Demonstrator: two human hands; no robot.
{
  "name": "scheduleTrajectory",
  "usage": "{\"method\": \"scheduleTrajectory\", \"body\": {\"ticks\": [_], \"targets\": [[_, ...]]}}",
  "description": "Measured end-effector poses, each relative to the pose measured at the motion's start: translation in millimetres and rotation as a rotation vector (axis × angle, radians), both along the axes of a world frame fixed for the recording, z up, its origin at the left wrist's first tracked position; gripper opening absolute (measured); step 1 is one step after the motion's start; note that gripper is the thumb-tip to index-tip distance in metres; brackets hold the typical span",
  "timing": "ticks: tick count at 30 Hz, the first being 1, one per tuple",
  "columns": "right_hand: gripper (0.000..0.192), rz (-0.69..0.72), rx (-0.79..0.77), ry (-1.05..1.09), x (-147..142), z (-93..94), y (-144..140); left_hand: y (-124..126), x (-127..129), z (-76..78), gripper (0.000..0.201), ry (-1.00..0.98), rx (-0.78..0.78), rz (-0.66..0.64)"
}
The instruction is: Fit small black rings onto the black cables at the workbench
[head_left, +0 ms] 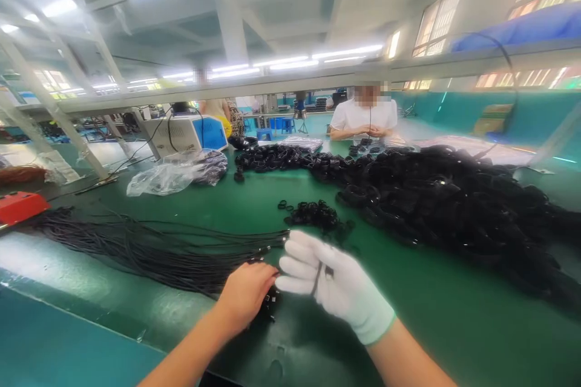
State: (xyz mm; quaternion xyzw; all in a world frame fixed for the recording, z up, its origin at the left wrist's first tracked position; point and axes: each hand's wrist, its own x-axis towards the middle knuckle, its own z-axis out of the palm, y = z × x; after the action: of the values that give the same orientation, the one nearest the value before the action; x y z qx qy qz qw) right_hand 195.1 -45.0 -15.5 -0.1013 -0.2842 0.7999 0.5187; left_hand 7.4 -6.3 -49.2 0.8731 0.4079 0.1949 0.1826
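Observation:
A long bundle of thin black cables lies along the left of the green table, its small metal-tipped ends towards me. My left hand, bare, is closed with bent fingers over the cables near those ends; exactly what it pinches is hidden. Beside it, my right hand wears a white glove, palm towards me with fingers curled leftward. A thin black strip crosses that palm and is held in the fingers. The gloved fingertips are close to the cable ends. Just beyond lies a small heap of black loops.
A large mound of coiled black cables covers the right and far side of the green table. Clear plastic bags, a blue-and-white machine and a red device stand left. A person sits opposite. A metal frame crosses overhead.

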Motion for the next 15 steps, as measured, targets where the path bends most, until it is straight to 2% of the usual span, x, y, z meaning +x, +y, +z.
{"method": "scheduleTrajectory", "body": {"ticks": [2,3,5,7,9,12,15], "targets": [[0.019,-0.089,-0.023,-0.026,2,-0.3,4,-20,2,-2.6,0.021,0.146,0.071,-0.027],[0.019,-0.113,-0.038,-0.049,2,-2.4,5,-30,4,1.5,0.020,0.221,0.123,-0.061],[0.023,-0.095,-0.055,-0.110,-1,-10.2,5,-44,9,19.9,0.019,0.341,0.254,-0.145],[0.028,0.036,-0.032,-0.145,-4,-19.6,1,-44,11,46.2,0.021,0.339,0.362,-0.198],[0.031,0.227,0.005,-0.132,-8,-26.8,-5,-33,10,71.6,0.022,0.283,0.384,-0.221],[0.036,0.426,0.029,-0.093,-12,-30.0,-12,-10,7,92.5,0.017,0.158,0.194,-0.250],[0.044,0.476,0.021,-0.088,-19,-28.0,-15,5,7,90.1,0.013,-0.022,-0.148,-0.265]]}}
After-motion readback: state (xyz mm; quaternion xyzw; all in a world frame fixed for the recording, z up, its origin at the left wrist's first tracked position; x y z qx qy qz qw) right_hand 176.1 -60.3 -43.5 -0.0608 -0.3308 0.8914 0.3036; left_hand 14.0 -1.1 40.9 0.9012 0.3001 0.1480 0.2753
